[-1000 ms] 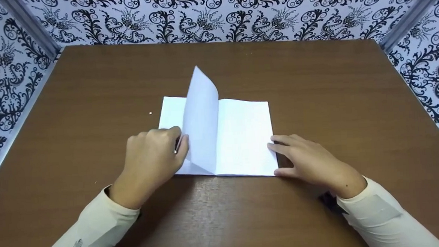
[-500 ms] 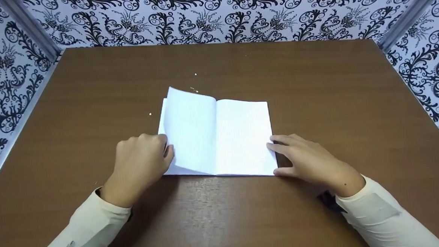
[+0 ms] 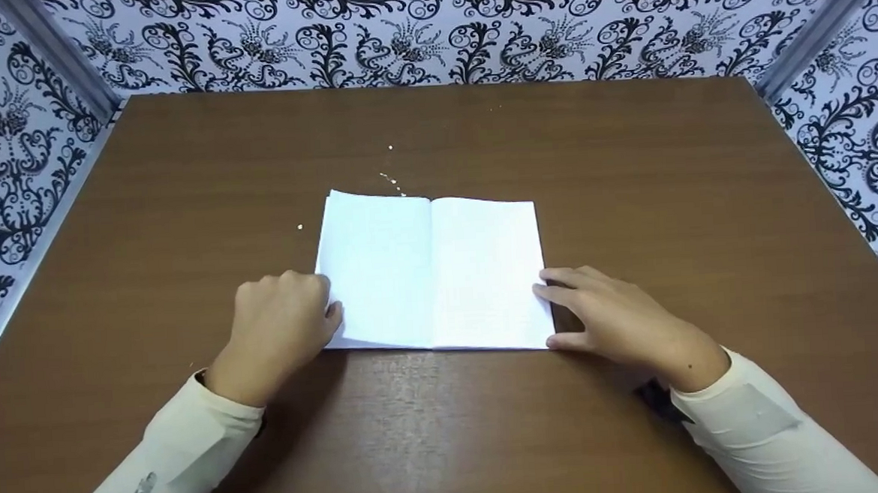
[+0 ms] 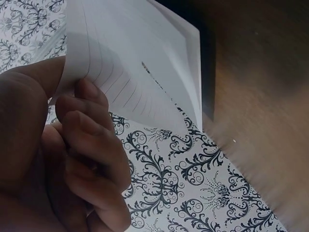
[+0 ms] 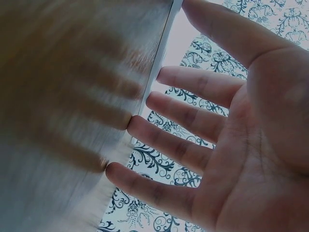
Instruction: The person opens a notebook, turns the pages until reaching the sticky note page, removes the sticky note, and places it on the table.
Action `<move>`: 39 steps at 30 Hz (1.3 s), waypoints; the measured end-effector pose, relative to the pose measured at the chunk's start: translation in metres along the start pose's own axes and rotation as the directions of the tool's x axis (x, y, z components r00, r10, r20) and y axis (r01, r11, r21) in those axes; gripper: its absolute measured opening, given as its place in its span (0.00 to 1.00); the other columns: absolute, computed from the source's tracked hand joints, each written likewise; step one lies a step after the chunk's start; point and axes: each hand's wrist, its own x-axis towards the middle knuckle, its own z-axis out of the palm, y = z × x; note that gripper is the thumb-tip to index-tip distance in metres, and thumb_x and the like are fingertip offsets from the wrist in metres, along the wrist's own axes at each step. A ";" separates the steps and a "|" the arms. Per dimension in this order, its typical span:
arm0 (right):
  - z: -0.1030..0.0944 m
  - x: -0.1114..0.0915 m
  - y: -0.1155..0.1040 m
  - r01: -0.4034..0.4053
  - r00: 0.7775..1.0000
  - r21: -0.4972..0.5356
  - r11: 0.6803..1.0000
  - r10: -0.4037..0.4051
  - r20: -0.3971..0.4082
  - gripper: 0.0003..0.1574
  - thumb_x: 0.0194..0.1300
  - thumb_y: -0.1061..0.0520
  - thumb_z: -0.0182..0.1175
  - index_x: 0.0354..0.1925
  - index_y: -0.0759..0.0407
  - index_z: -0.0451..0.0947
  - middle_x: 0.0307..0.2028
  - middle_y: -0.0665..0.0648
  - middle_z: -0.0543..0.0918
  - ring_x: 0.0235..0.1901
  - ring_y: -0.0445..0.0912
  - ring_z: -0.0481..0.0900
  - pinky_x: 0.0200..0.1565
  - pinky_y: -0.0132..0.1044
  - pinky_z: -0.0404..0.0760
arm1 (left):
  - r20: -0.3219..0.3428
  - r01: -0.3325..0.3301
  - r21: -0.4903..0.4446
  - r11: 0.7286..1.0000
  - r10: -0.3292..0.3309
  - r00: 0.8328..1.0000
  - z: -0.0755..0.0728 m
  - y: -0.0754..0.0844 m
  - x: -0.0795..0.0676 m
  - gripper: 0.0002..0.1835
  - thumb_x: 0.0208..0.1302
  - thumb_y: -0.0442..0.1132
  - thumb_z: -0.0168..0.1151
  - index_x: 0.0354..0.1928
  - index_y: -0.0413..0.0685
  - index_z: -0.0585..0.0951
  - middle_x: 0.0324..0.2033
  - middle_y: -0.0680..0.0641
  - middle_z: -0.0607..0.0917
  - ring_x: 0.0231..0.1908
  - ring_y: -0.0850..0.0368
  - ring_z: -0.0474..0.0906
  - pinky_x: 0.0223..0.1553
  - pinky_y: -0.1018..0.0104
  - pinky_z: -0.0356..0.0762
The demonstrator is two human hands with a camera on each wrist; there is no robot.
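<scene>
An open notebook [image 3: 485, 274] lies on the brown table, its two white pages facing up in the head view. My left hand [image 3: 282, 326] is at its left edge, fingers curled. In the left wrist view a lined page [image 4: 108, 72] is pinched between the thumb and curled index finger of that hand. At the notebook's right edge is my right hand [image 3: 615, 312], spread, its fingertips touching the border. The right wrist view shows its fingers [image 5: 169, 147] extended, fingertips against the notebook's edge and the table surface.
The wooden table [image 3: 629, 154] spreads around the notebook. Small white crumbs [image 3: 392, 180] lie just beyond its top edge, and another white speck [image 3: 300, 227] lies to its left. A wall with black scroll patterns [image 3: 398, 34] rises behind the table.
My left hand has moved left and slightly down, carrying the raised page over onto the notebook's left side, where it lies nearly flat. The right hand has stayed in place.
</scene>
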 end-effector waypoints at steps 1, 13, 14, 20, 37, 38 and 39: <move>0.000 0.000 0.000 -0.001 1.000 -0.001 1.000 0.001 0.000 0.43 0.58 0.43 0.71 0.66 0.59 0.74 0.70 0.60 0.71 0.67 0.59 0.70 0.57 0.59 0.76 | 0.007 -0.005 0.002 1.000 0.005 1.000 0.001 0.000 0.000 0.20 0.52 0.39 0.69 0.09 0.45 0.71 0.07 0.46 0.71 0.12 0.56 0.59 0.10 0.57 0.58; 0.000 0.000 -0.001 0.003 1.000 -0.007 1.000 -0.003 -0.006 0.42 0.58 0.43 0.72 0.66 0.59 0.74 0.69 0.60 0.72 0.66 0.59 0.71 0.55 0.59 0.78 | 0.085 -0.034 0.022 0.999 0.032 0.996 0.010 -0.003 0.001 0.21 0.52 0.40 0.70 0.10 0.46 0.69 0.08 0.49 0.68 0.14 0.58 0.58 0.10 0.57 0.62; 0.000 0.000 -0.001 0.004 1.000 -0.007 1.000 -0.004 -0.005 0.42 0.59 0.43 0.72 0.66 0.59 0.74 0.69 0.60 0.72 0.66 0.59 0.71 0.55 0.59 0.78 | 0.092 -0.035 0.022 0.999 0.032 0.995 0.011 -0.003 0.001 0.21 0.52 0.40 0.70 0.10 0.46 0.69 0.08 0.49 0.68 0.14 0.58 0.59 0.10 0.56 0.63; 0.000 0.000 -0.001 0.004 1.000 -0.005 1.000 -0.004 -0.002 0.42 0.58 0.43 0.72 0.66 0.59 0.74 0.69 0.60 0.72 0.66 0.59 0.71 0.55 0.59 0.77 | 0.124 -0.038 0.033 0.999 0.034 0.992 0.016 -0.003 0.001 0.22 0.52 0.41 0.69 0.10 0.47 0.68 0.09 0.50 0.67 0.14 0.57 0.60 0.11 0.55 0.65; -0.002 -0.001 0.000 0.010 1.000 -0.017 1.000 -0.010 -0.021 0.41 0.59 0.44 0.71 0.66 0.58 0.75 0.68 0.60 0.73 0.65 0.59 0.72 0.53 0.59 0.79 | 0.120 -0.029 0.222 0.975 0.002 0.993 0.011 -0.004 0.000 0.36 0.45 0.55 0.75 0.09 0.51 0.54 0.09 0.56 0.51 0.16 0.62 0.46 0.13 0.67 0.46; -0.002 -0.001 -0.001 0.010 1.000 -0.016 1.000 -0.010 -0.018 0.41 0.59 0.44 0.71 0.66 0.58 0.75 0.68 0.60 0.73 0.65 0.59 0.72 0.53 0.59 0.79 | 0.120 -0.027 0.214 0.977 0.001 0.993 0.011 -0.004 0.000 0.34 0.44 0.55 0.75 0.10 0.49 0.58 0.08 0.55 0.53 0.15 0.62 0.48 0.12 0.67 0.48; -0.002 -0.001 -0.001 0.010 1.000 -0.016 1.000 -0.011 -0.017 0.41 0.59 0.44 0.71 0.66 0.58 0.74 0.68 0.60 0.73 0.65 0.59 0.72 0.53 0.59 0.79 | 0.120 -0.026 0.205 0.978 0.001 0.993 0.012 -0.004 0.000 0.31 0.44 0.54 0.75 0.11 0.47 0.62 0.07 0.55 0.56 0.14 0.61 0.50 0.11 0.66 0.51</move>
